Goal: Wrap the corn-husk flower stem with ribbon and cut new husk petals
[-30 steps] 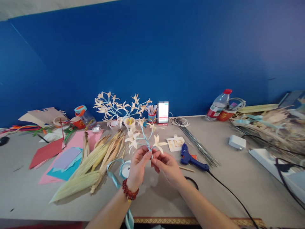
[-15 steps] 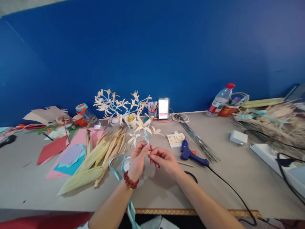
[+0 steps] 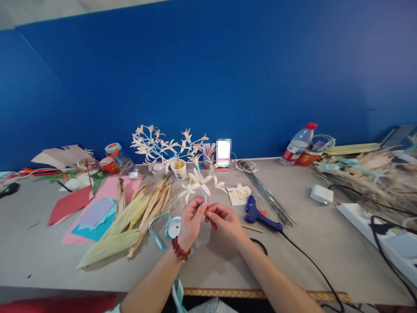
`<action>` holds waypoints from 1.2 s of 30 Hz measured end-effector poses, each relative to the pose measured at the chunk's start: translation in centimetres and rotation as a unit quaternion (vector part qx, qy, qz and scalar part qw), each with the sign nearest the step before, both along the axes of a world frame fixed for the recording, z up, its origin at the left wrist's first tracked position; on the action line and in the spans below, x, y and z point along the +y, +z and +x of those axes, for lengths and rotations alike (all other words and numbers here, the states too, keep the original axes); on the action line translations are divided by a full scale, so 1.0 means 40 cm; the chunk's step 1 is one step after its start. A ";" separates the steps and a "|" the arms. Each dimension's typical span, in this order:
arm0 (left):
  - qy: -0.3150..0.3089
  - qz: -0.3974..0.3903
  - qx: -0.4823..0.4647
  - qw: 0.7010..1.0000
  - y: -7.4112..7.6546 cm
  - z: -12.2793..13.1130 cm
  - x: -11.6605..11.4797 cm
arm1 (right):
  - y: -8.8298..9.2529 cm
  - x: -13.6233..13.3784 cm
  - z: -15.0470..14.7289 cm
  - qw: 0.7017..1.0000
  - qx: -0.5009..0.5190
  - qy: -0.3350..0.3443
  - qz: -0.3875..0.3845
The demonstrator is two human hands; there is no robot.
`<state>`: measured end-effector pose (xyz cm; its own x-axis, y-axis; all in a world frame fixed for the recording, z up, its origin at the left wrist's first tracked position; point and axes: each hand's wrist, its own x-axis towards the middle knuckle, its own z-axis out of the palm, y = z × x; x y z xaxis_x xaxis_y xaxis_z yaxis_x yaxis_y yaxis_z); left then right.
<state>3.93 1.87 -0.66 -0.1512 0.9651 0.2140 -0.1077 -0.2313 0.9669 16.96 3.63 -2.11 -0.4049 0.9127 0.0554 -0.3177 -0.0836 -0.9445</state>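
Observation:
My left hand (image 3: 193,222), a red bead bracelet at its wrist, is closed around the stem of a handmade flower branch (image 3: 199,182). Cream husk-like petals top the branch, and light blue ribbon wraps its stem. My right hand (image 3: 225,221) pinches at the stem's lower end, fingertips touching those of the left; what lies between them is mostly hidden. Beside my left wrist is a white spool (image 3: 173,227) of light blue ribbon (image 3: 157,239), and some ribbon hangs over the table edge.
Corn husks (image 3: 122,226) and coloured paper (image 3: 97,213) lie left. Finished flowers stand in a paper cup (image 3: 179,168) behind. To the right are a blue glue gun (image 3: 260,215), metal wires (image 3: 272,198), a plastic bottle (image 3: 296,145) and a power strip (image 3: 374,230).
The flower branch has turned and tilted in my fingers, its blossoms now lower and facing me more. Both hands stay together at the stem. The view has shifted slightly.

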 end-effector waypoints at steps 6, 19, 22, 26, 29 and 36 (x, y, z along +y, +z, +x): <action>-0.030 -0.002 0.007 1.000 -0.009 0.005 0.004 | 0.018 0.008 0.012 0.991 0.036 -0.122 0.033; -0.246 -0.152 -0.098 0.952 -0.011 0.033 -0.007 | 0.015 0.043 0.044 0.985 0.102 -0.139 -0.022; -0.278 -0.163 -0.035 0.946 -0.011 0.030 -0.011 | 0.034 0.064 0.072 0.973 0.138 -0.186 -0.017; -0.331 -0.184 0.081 0.922 -0.028 0.028 -0.015 | 0.059 0.099 0.141 0.944 0.196 -0.264 0.012; -0.293 -0.138 0.229 0.918 -0.010 0.024 -0.014 | 0.067 0.122 0.189 0.918 0.230 -0.322 0.034; -0.055 0.106 0.289 0.950 0.175 -0.064 -0.098 | 0.059 0.132 0.183 0.918 0.222 -0.325 0.056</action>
